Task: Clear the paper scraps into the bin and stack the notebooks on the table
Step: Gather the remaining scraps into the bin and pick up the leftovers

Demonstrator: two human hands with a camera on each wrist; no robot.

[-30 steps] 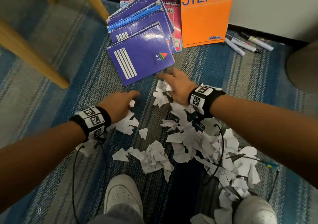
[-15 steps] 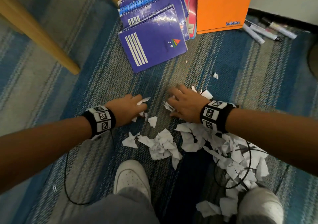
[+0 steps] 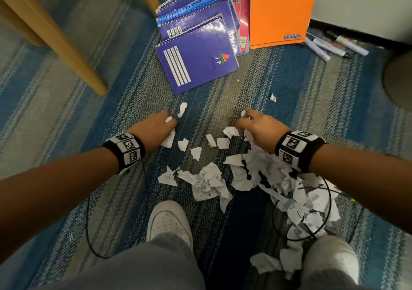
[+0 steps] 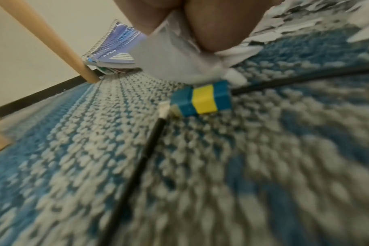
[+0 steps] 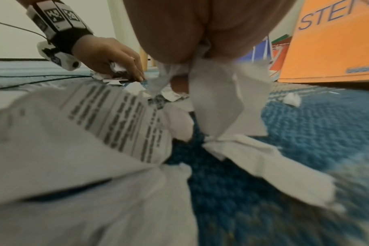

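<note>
Torn white paper scraps (image 3: pixel 265 178) lie heaped on the striped carpet in front of my shoes. My left hand (image 3: pixel 169 120) rests on the carpet at the heap's left edge, fingers curled round a few scraps (image 4: pixel 169 55). My right hand (image 3: pixel 243 120) sits at the heap's far end and grips a bunch of scraps (image 5: pixel 221 99) that hang from its palm. A few loose scraps (image 3: pixel 196 151) lie between the hands. Purple spiral notebooks (image 3: pixel 196 62) lie fanned out on the floor beyond the hands, next to an orange steno pad (image 3: pixel 281 11) leaning on the wall.
A wooden table leg (image 3: pixel 66 44) slants down at far left. Markers (image 3: pixel 330 46) lie by the wall at right, near a grey rounded object (image 3: pixel 399 77) at the right edge. My white shoes (image 3: pixel 169 220) flank the heap. Black wrist cables (image 3: pixel 323 222) loop over the scraps.
Both hands have pulled back from the notebooks toward my feet, dragging scraps along, and now sit further apart from each other.
</note>
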